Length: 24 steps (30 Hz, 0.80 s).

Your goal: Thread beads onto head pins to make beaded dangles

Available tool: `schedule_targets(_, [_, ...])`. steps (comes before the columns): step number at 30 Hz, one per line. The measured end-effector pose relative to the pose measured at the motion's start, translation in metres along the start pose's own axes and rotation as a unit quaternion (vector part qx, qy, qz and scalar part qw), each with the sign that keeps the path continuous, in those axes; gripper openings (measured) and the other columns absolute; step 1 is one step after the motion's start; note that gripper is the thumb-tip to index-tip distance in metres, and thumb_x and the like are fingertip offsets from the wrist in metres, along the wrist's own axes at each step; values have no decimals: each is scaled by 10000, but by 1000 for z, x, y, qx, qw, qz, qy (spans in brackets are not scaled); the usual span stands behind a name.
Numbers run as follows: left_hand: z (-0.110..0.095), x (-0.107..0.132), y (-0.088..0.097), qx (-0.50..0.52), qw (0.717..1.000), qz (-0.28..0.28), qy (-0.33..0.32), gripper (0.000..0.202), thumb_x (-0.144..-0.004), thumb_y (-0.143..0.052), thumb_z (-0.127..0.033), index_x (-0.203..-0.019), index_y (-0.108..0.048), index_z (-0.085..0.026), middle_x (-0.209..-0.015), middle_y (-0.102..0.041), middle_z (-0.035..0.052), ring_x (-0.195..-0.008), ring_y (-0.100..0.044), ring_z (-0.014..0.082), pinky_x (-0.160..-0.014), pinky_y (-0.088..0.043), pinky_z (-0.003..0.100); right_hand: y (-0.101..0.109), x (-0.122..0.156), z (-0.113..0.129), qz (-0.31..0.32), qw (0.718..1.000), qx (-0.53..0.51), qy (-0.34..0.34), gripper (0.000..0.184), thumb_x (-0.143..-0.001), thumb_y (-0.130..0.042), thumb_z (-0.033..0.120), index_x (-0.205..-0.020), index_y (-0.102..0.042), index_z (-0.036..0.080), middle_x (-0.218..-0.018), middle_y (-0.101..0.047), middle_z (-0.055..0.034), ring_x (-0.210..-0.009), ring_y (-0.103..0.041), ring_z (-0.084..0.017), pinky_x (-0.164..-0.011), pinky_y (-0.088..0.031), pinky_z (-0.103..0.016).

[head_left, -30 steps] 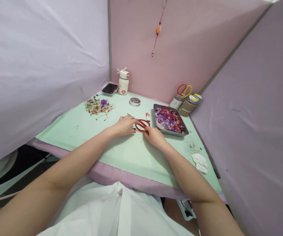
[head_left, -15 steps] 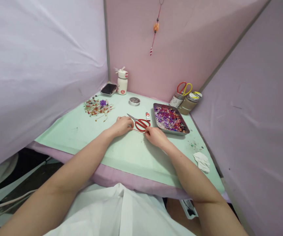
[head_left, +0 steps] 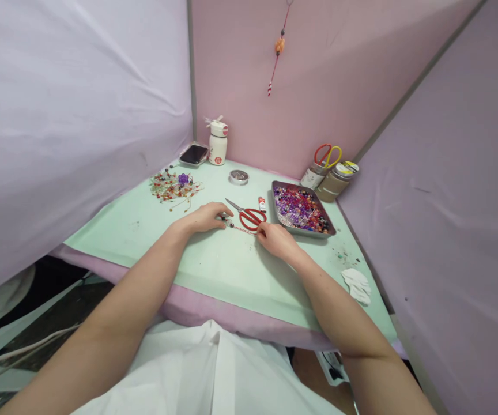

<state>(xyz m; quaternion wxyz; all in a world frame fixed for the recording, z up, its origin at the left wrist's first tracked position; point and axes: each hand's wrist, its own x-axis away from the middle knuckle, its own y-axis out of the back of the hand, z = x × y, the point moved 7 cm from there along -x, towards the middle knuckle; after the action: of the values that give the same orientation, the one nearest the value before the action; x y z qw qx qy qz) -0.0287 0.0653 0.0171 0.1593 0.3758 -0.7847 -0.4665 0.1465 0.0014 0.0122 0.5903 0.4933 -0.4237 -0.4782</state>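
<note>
A: What are the hands doing?

B: Both rest on the green mat (head_left: 154, 230). The left hand (head_left: 203, 217) lies low with its fingers stretched toward a few dark beads (head_left: 226, 219) on a thin red cord (head_left: 244, 229). The fingertips touch the bead end; I cannot tell whether they pinch it or only press on it.

A: And the right?

B: The right hand (head_left: 277, 239) has its fingertips pinched together on the other end of the cord, just in front of the scissors (head_left: 249, 215).

A: So where is the cord?

B: Stretched flat on the mat between the two hands, running from the beads at the left fingertips to the right fingertips, close by the red handles of the scissors.

A: What else is about?

B: A metal tray (head_left: 281, 187) of purple and red beads sits just right of the scissors, with a small red-and-white tube (head_left: 261, 203) between them. Further back are a round tin (head_left: 238, 176), a white bottle (head_left: 218, 143) and a phone (head_left: 193, 154). A heap of finished bead pieces (head_left: 173, 186) lies to the left, and jars (head_left: 329, 178) holding another pair of scissors stand in the right corner. A white tissue (head_left: 356, 285) lies near the right edge.
</note>
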Motion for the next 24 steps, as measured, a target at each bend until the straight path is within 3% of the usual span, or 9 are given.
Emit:
schedule_targets(7, [-18, -3, -8, -10, 1000, -1, -30, 299, -753, -634, -265, -1045, -671, -210, -1089, -662, 38, -1018, -586, 184, -911, -419, 275, 4, 1, 2, 1, 1000, 5, -4, 214, -853, -428, 221, -915, -629, 182, -909, -682, -85, -786, -603, -183, -625, -328, -251])
schedule_targets(18, [-6, -11, -18, 42, 997, -11, -70, 181, -748, -614, -216, -892, -701, -149, -914, -627, 63, -860, -576, 162, -819, -426, 269, 2, -1, -1, -13, 1000, -23, -3, 198, -820, -441, 203, -866, -633, 187, -846, -681, -83, -742, -590, -188, -611, -311, -260])
schedule_targets(21, [-6, -13, -15, 63, 996, -39, -54, 152, -755, -590, -226, -836, -697, -154, -882, -621, 55, -835, -564, 160, -812, -417, 279, 7, -1, -2, -45, 997, -56, 1, 167, -798, -454, 194, -807, -621, 186, -766, -664, -68, -683, -567, -177, -601, -306, -262])
schedule_targets(24, [-7, -10, -2, 146, 984, -102, -3, 159, -758, -582, -254, -826, -681, -150, -855, -623, 46, -830, -555, 158, -796, -415, 281, 20, -1, -5, -119, 981, -156, 5, 142, -790, -458, 201, -763, -597, 188, -667, -623, -27, -600, -518, -148, -595, -319, -256])
